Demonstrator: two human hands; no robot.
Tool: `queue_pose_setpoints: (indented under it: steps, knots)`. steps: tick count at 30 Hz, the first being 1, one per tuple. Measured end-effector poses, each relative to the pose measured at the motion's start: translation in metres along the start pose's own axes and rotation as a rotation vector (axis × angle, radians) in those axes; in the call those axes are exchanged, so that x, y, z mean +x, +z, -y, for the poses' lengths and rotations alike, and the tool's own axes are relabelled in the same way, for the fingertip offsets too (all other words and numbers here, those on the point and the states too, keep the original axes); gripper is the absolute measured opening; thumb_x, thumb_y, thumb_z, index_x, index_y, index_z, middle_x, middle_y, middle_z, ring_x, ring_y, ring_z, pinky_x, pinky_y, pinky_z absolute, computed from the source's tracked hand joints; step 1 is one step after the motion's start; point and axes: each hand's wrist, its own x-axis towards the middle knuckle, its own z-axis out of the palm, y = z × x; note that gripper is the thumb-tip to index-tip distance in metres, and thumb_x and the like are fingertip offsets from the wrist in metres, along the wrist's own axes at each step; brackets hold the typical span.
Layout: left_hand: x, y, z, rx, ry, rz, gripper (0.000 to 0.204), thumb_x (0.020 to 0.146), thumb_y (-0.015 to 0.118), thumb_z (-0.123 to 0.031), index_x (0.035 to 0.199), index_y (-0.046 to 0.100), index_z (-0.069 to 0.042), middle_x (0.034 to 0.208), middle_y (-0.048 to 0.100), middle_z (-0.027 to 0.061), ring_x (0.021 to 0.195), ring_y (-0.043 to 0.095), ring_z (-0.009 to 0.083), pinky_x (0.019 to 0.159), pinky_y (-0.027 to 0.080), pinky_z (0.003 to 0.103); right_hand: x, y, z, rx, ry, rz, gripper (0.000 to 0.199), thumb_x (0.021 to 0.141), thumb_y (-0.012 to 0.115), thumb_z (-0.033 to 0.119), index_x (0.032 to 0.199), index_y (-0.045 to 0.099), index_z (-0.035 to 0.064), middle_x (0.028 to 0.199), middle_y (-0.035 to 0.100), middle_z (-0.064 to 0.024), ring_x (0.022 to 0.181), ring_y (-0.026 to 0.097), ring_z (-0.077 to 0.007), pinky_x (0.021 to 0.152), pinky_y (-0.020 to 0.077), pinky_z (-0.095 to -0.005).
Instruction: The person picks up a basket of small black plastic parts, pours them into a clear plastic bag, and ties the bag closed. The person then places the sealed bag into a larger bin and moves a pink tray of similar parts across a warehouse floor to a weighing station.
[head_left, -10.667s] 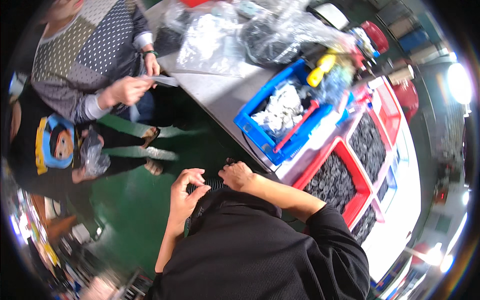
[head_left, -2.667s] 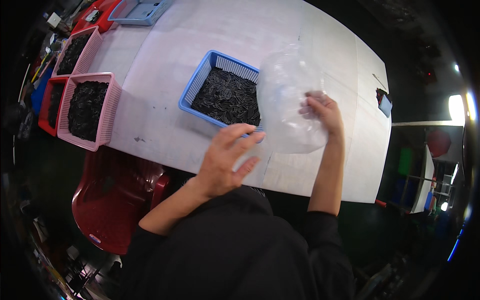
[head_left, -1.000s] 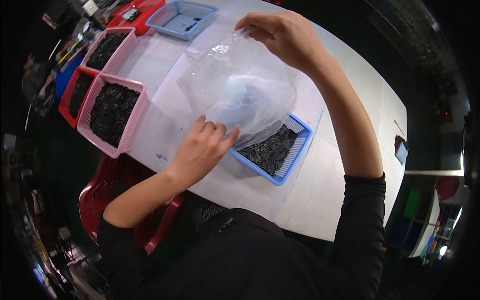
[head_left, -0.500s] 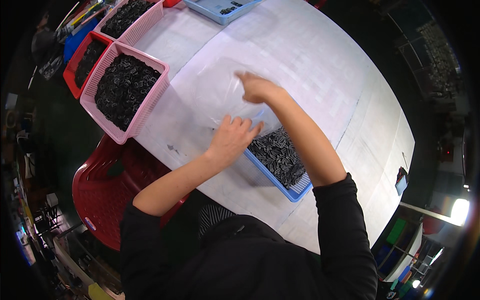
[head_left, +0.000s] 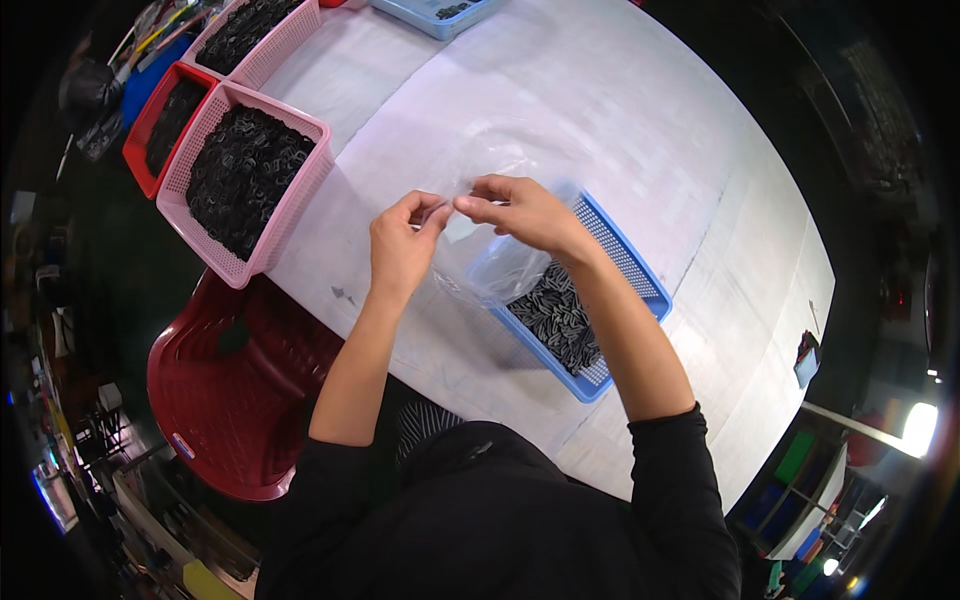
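A clear plastic bag (head_left: 505, 268) is stretched between my hands, partly over the near-left part of a blue basket (head_left: 628, 250). Small dark oblong pieces (head_left: 556, 318) fill the part of the basket that shows. My left hand (head_left: 402, 245) pinches the bag's edge between thumb and fingers, left of the basket. Close beside it, my right hand (head_left: 530, 215) grips the bag with thumb and fingertips together, its forearm crossing above the basket. The bag's thin edges are hard to make out against the white table.
On the left, a pink basket (head_left: 322, 160) of black buckle-like parts stands at the table (head_left: 720, 300) edge. Beside it are a red tray (head_left: 135, 150) and a second pink basket (head_left: 285, 45). A blue tray (head_left: 420, 22) lies at the back, a red chair (head_left: 215, 400) at near left.
My right hand has come down and nearer to my left hand, which has moved up and left. Both now pinch the bag. More of the blue basket shows on the right.
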Motion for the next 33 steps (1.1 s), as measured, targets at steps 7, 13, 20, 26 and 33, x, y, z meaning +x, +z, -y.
queue_pose_setpoints:
  steps: [7, 13, 20, 26, 33]
  knots:
    - [-0.005, 0.0, 0.011, -0.1, 0.213, -0.141, 0.012, 0.088, 0.057, -0.008, 0.09, 0.066, 0.0, 0.077, 0.067, 0.0089, 0.069, 0.064, 0.0206, 0.064, 0.049, 0.03, -0.017, 0.014, 0.005, 0.152, 0.059, -0.255, 0.023, 0.086, 0.064, 0.023, 0.084, 0.064, 0.0001, 0.075, 0.067, -0.0064, 0.071, 0.065, -0.0135, 0.061, 0.0487, -0.0255]
    - [-0.021, -0.005, 0.003, 0.231, 0.471, -0.288, 0.013, 0.085, 0.058, -0.007, 0.096, 0.065, -0.005, 0.08, 0.062, 0.0096, 0.07, 0.061, 0.0283, 0.061, 0.048, 0.035, -0.037, 0.022, 0.034, 0.402, -0.008, -0.276, 0.026, 0.085, 0.065, 0.025, 0.077, 0.061, 0.0005, 0.072, 0.064, -0.0055, 0.071, 0.066, -0.0147, 0.061, 0.0488, -0.0275]
    - [-0.037, -0.015, 0.003, 0.037, 0.339, 0.136, 0.024, 0.092, 0.053, -0.018, 0.111, 0.063, -0.007, 0.093, 0.064, 0.0087, 0.083, 0.062, 0.02, 0.07, 0.047, 0.031, -0.068, 0.0, 0.04, 0.066, -0.154, -0.344, 0.023, 0.081, 0.057, 0.016, 0.093, 0.066, -0.0017, 0.095, 0.067, -0.0058, 0.083, 0.057, -0.0136, 0.076, 0.0458, -0.0274]
    - [0.014, -0.008, 0.121, -0.281, -0.378, 0.111, 0.047, 0.095, 0.043, -0.044, 0.116, 0.062, -0.006, 0.119, 0.059, 0.0124, 0.11, 0.054, 0.0218, 0.089, 0.041, 0.027, -0.144, -0.011, -0.015, 0.591, -0.197, -0.337, 0.022, 0.072, 0.054, 0.007, 0.086, 0.066, -0.004, 0.103, 0.065, -0.0147, 0.098, 0.059, -0.0216, 0.085, 0.0461, -0.0319]
    - [0.035, 0.062, 0.123, -0.272, -0.444, 0.631, 0.038, 0.092, 0.052, -0.041, 0.104, 0.065, -0.007, 0.081, 0.063, 0.0028, 0.075, 0.057, 0.0142, 0.07, 0.044, 0.028, -0.166, -0.013, -0.094, 0.676, -0.197, -0.36, 0.024, 0.056, 0.048, 0.008, 0.069, 0.063, -0.0053, 0.104, 0.065, -0.0158, 0.106, 0.059, -0.0344, 0.095, 0.0446, -0.0455]
